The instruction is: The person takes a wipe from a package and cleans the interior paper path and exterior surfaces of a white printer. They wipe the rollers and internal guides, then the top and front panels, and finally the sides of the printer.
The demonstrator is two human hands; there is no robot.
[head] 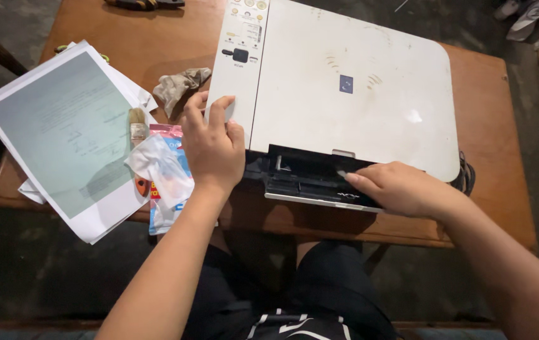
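While two hands touch it, one printer sits.

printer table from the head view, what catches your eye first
A big white printer fills the middle of the brown table. The left hand presses its front corner, and the right hand reaches into its dark front tray. Printed papers lie at far left.

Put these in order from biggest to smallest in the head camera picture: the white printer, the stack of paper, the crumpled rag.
1. White flat-topped printer
2. Stack of white printed paper sheets
3. Crumpled grey cloth rag
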